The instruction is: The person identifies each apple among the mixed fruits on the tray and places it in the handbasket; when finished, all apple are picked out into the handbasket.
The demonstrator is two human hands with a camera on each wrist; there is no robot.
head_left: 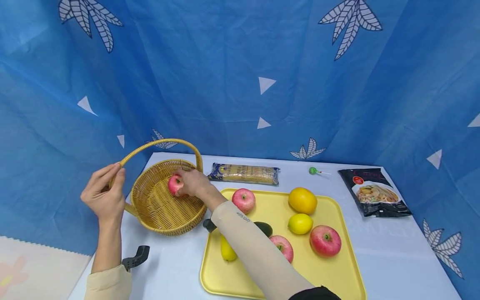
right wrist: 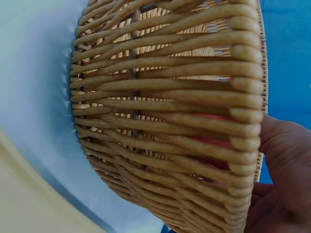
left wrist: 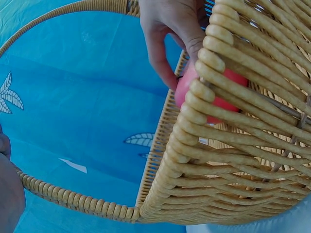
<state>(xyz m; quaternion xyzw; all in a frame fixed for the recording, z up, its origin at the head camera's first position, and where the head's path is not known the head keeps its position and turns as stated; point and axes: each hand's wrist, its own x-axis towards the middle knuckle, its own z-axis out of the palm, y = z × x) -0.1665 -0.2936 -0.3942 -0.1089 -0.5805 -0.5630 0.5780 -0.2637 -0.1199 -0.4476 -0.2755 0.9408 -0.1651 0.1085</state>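
Note:
My left hand [head_left: 104, 192] holds the arched handle [head_left: 168, 142] of a woven wicker basket [head_left: 165, 210] between thumb and fingers, at the handle's left side. The basket stands on the left of the white table. Reaching across, my right hand [head_left: 196, 183] grips a red apple [head_left: 174, 184] inside the basket. In the left wrist view the apple [left wrist: 187, 90] shows behind the basket's rim, with the right hand [left wrist: 177, 24] above it. Seen from the right wrist, the wicker wall [right wrist: 184, 107] hides most of the apple, and the thumb [right wrist: 284, 133] passes over the rim.
A yellow tray [head_left: 330, 275] carries several apples, including one apple [head_left: 325, 241], a lemon [head_left: 300, 223], an orange-yellow fruit [head_left: 302, 200], a yellow fruit [head_left: 227, 250] and a dark green item [head_left: 264, 228]. Behind are packaged noodles [head_left: 243, 173], a lollipop [head_left: 313, 170] and a black food packet [head_left: 375, 192].

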